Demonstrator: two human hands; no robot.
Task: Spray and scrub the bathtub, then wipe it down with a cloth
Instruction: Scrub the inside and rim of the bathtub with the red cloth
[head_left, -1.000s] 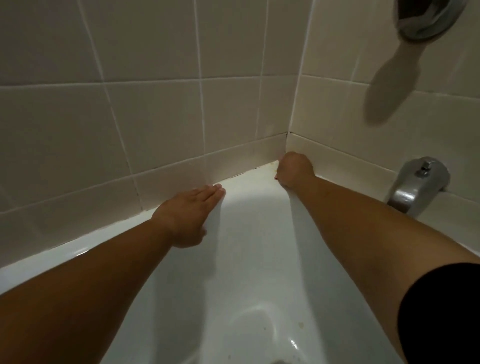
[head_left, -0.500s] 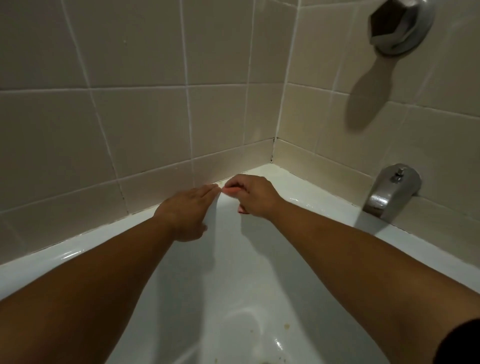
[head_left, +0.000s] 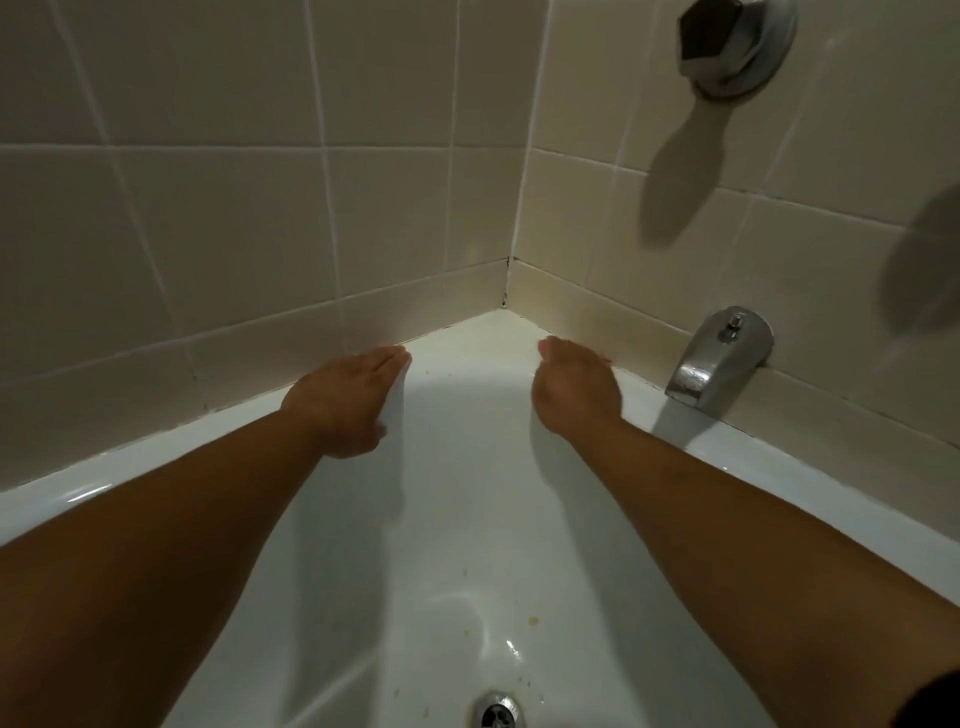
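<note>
The white bathtub (head_left: 467, 483) fills the lower view, and its rim meets beige tiled walls at the far corner. My left hand (head_left: 343, 400) lies flat with straight fingers on the far rim, holding nothing. To its right, my right hand (head_left: 574, 389) rests on the rim near the corner, fingers curled over a small pink scrubbing pad (head_left: 543, 347). Only the pad's tip shows past the fingers. Yellowish specks (head_left: 532, 620) dot the tub floor near the drain (head_left: 497, 712). No spray bottle or cloth is in view.
A chrome spout (head_left: 717, 358) sticks out of the right wall just right of my right hand. Above it sits a round chrome tap knob (head_left: 732, 44). Dark grime lines the grout at the corner (head_left: 506, 291).
My right hand slid from the corner to my left fingertips, then back right along the rim toward the spout. My left hand stayed flat on the rim.
</note>
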